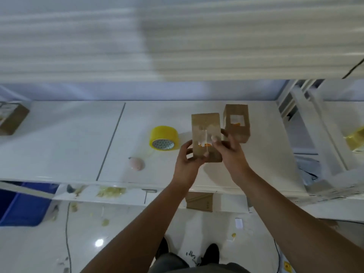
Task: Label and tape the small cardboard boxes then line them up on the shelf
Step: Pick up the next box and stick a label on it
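Observation:
A small brown cardboard box [204, 123] is held upright above the white shelf top [69, 134]. My left hand [187, 160] grips its lower left edge. My right hand [228, 152] holds its right side, with the thumb pressed on a torn white label on the front face. A second cardboard box [237, 123] with a white label stands on the shelf just behind and to the right. A roll of yellow tape [163, 137] lies on the shelf to the left of the held box.
A small pink rounded object [136, 163] lies in front of the tape. Another cardboard box [11, 119] sits at the far left. A blue bin [21, 207] is on the floor at left. Scraps litter the floor. Another tape roll [356, 139] shows at the right edge.

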